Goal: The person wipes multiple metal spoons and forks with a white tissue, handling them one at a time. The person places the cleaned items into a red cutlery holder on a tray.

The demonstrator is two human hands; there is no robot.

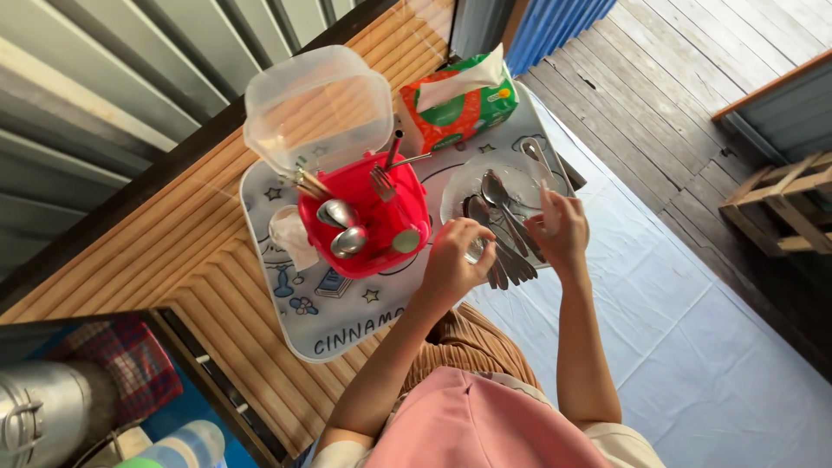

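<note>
Spoons (pixel 503 238) bunched on the clear plate (pixel 459 186) — left hand (pixel 455 260) curled around something small, right hand (pixel 559 230) pinching one handle; best lifted singly — no clatter.

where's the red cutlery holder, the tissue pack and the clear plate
red cutlery holder (pixel 394 217), head view, on its red front wall
tissue pack (pixel 464 108), head view, on its green and red side
clear plate (pixel 459 186), head view, on its bare left rim
</note>
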